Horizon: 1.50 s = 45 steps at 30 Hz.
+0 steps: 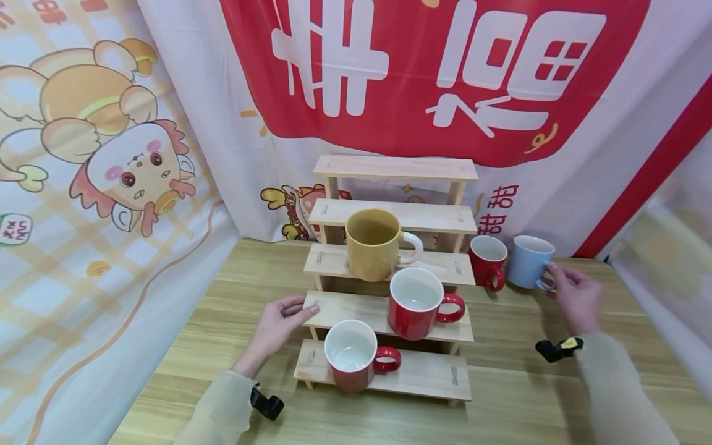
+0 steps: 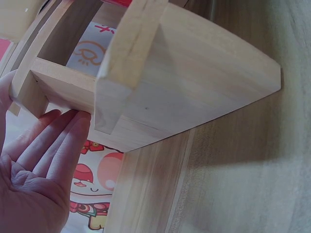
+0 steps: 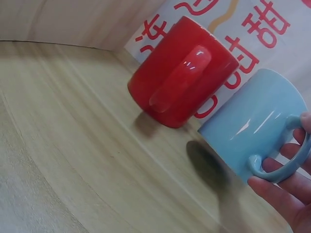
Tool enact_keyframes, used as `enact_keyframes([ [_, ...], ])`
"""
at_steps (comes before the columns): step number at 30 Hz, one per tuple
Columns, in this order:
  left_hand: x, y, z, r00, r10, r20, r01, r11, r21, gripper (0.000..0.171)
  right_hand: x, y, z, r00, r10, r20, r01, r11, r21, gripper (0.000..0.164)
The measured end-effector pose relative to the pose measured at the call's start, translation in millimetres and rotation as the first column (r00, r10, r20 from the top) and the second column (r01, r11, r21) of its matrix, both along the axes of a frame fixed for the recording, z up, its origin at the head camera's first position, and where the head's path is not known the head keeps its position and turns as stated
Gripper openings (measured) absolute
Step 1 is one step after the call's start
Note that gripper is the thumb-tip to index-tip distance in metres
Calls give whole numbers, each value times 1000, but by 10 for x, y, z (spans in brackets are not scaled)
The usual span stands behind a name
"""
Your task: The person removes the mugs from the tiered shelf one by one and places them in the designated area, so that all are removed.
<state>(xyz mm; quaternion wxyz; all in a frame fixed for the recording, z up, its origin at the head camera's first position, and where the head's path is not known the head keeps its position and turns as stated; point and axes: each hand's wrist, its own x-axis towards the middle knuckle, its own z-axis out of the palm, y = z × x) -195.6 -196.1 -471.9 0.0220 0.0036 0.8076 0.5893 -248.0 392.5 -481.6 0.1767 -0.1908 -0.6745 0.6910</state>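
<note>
My right hand [image 1: 578,295] grips the handle of a light blue mug [image 1: 529,262] at the right of the rack. In the right wrist view the mug's base is close over the table, its shadow [image 3: 209,165] beside it. My left hand [image 1: 280,324] holds the left end of the second step of a wooden stepped rack [image 1: 345,307], thumb on top and fingers [image 2: 60,141] underneath. A red mug [image 1: 413,312] stands on that step, another red mug [image 1: 350,364] on the lowest step, and a yellow mug [image 1: 371,247] with a white handle on the third.
One more red mug [image 1: 485,259] stands on the wooden table [image 1: 512,383], between the rack and the light blue mug. The top two steps [image 1: 395,167] rise behind the yellow mug. Printed cloth [image 1: 211,93] hangs behind and at the left.
</note>
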Motion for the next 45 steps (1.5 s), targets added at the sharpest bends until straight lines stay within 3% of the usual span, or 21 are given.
enact_keyframes([
  [4,-2,3,2,1000,1,2,-1,1000,-5,68,-29,-24,-23,998,-9,69,6,999,36,54],
  [7,-4,4,-2,1000,8,5,-7,1000,-16,69,-38,-39,-36,995,-5,102,0,999,49,56],
  [15,5,2,0,1000,-2,-2,2,1000,-5,67,-22,-81,-64,1000,-18,25,18,1000,-7,22],
  [17,3,1,-3,1000,0,2,0,1000,-1,66,-11,-88,-67,999,-22,33,22,1000,4,21],
  [25,-9,12,-9,1000,11,16,-10,999,-31,61,72,-97,-93,988,27,154,-50,988,146,47],
  [36,8,3,15,1000,-4,0,4,1000,-6,69,81,-84,-163,983,12,183,-58,967,248,56],
  [41,9,-5,0,1000,-3,2,3,1000,-9,69,109,-34,-179,980,14,198,-59,973,221,50],
  [45,5,-2,1,1000,-4,2,4,1000,5,67,119,-10,-97,989,-20,145,-4,986,166,31],
])
